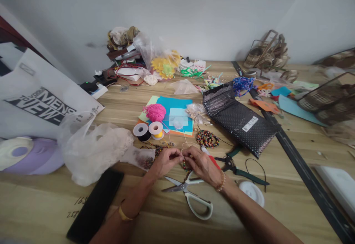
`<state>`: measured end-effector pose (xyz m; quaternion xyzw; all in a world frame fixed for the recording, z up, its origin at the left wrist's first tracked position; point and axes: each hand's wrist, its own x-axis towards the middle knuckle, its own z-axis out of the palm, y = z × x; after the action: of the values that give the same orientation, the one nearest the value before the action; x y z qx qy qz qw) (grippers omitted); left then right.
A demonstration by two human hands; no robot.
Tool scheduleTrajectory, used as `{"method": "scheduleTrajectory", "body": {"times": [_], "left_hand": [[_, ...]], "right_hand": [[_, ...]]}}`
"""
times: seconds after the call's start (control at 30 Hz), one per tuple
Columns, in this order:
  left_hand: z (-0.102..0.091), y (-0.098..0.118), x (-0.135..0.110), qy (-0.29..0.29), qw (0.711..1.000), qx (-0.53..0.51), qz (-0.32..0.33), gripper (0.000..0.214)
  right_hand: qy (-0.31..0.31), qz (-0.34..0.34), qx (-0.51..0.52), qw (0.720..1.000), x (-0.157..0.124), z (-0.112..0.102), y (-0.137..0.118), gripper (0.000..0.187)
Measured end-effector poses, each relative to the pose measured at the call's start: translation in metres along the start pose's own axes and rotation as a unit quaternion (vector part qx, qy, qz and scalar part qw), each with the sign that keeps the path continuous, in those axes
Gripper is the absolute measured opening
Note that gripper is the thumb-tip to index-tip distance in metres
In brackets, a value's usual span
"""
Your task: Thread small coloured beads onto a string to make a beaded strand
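My left hand and my right hand meet at the middle of the table, fingertips pinched close together on a thin pale cord. A strand of coloured beads shows below the fingers; how it joins the cord is hidden. Open scissors with white handles lie just beneath both hands. Beyond my right hand sits a coil of multicoloured beads. Beside my left hand rests a clear bag of beads. Green-handled pliers lie to the right.
Black and yellow thread spools and pink yarn stand behind my hands near blue paper. A black bubble mailer lies right, a white spool nearer. A dark flat case and plastic bag are left.
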<state>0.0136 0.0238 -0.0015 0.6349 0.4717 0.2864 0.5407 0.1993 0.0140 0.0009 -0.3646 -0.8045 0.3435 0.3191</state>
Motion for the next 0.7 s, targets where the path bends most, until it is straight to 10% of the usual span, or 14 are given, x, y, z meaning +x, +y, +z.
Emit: {"method": "scheduleTrajectory", "body": {"times": [0.7], "left_hand": [[-0.0003,0.001,-0.0015,-0.005,1.0,0.01,-0.009,0.015]], "right_hand": [[-0.025,-0.02,-0.047,0.998,-0.0009,-0.0005,0.0036,0.014]]}}
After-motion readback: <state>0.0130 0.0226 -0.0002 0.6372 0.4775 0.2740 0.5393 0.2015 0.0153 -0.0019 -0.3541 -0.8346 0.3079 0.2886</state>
